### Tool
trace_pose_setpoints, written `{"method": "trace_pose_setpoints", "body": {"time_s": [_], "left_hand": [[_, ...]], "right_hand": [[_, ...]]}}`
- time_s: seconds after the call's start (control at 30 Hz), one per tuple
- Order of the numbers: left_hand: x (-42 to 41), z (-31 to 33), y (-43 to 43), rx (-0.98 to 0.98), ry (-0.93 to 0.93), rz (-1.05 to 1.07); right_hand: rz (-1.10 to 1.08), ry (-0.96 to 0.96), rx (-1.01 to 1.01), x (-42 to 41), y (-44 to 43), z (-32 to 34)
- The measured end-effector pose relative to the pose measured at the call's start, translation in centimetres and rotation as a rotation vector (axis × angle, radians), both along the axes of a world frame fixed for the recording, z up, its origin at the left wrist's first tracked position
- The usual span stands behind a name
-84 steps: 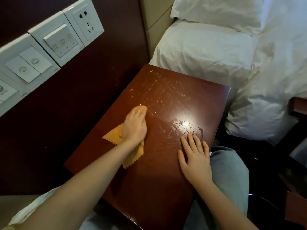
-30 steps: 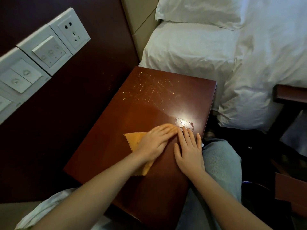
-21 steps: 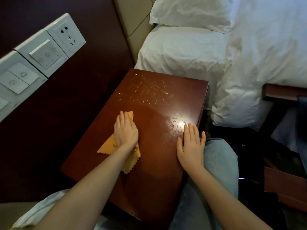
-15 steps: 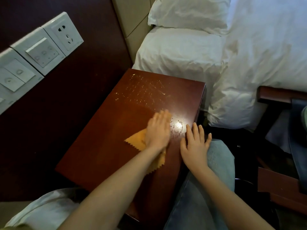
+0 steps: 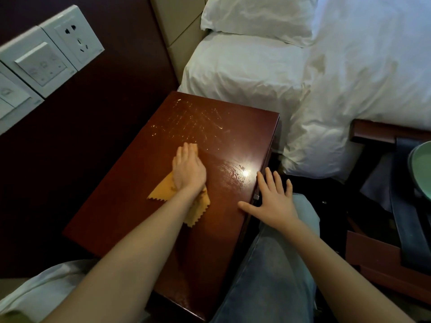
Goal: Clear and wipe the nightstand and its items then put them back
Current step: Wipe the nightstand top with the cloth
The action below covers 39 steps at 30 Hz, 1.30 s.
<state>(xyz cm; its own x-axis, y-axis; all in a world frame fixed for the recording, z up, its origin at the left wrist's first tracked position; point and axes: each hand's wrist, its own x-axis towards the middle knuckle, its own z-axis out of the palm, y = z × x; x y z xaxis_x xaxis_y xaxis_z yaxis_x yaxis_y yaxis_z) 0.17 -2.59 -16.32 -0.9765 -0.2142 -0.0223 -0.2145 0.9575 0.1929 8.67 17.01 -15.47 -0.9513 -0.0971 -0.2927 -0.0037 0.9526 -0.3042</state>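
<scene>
The dark red wooden nightstand (image 5: 130,206) has a bare, glossy top with scratch marks near its far end. My left hand (image 5: 188,169) lies flat with straight fingers on an orange cloth (image 5: 197,209) with zigzag edges, pressing it to the middle of the top. My right hand (image 5: 271,201) rests flat on the nightstand's right edge, fingers spread, thumb on the top. A light glare shines between the two hands.
A bed with white sheets (image 5: 326,94) and a pillow (image 5: 258,17) stands just beyond the nightstand. Wall switches and a socket (image 5: 72,36) sit on the dark panel at left. My jeans-clad knee (image 5: 277,264) is against the right edge. A pale green bowl (image 5: 422,169) shows at far right.
My left hand slid the cloth back left across the top, away from the glare. My right hand shifted slightly right onto the edge and spread its fingers.
</scene>
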Motion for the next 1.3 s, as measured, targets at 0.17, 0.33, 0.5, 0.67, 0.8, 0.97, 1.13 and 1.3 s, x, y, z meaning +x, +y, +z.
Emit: {"method": "trace_pose_setpoints", "body": {"time_s": [0.17,0.33,0.5,0.67,0.8,0.97,1.13,1.3], "left_hand": [[3.2,0.5,4.3,0.069,-0.007,-0.628],[2.5,0.5,-1.6,0.069,-0.02,-0.57],[-0.5,0.1,-1.1,0.015,0.034,-0.027],[-0.1,0.3,6.2,0.101,0.06,-0.442],[2.0,0.2,4.8,0.118,-0.009,-0.811],[-0.4,-0.5,0.4,0.081,0.044,-0.392],[-3.7,-0.1,4.9,0.109,0.051,-0.214],[-2.0,0.4,8.5,0.154,0.037,-0.664]], "right_hand": [[0.062,-0.086,0.028,-0.7,-0.6,-0.1],[0.099,-0.142,0.023,-1.2,-0.7,0.1],[0.047,-0.145,-0.01,-1.3,-1.2,0.3],[0.073,-0.164,-0.057,-1.3,-1.0,0.4],[0.123,-0.171,-0.036,-1.5,0.5,0.8],[0.058,-0.082,0.006,-0.8,0.8,0.7],[0.005,-0.043,0.027,-0.9,0.4,0.8],[-0.041,-0.007,0.062,-0.7,0.3,0.7]]}}
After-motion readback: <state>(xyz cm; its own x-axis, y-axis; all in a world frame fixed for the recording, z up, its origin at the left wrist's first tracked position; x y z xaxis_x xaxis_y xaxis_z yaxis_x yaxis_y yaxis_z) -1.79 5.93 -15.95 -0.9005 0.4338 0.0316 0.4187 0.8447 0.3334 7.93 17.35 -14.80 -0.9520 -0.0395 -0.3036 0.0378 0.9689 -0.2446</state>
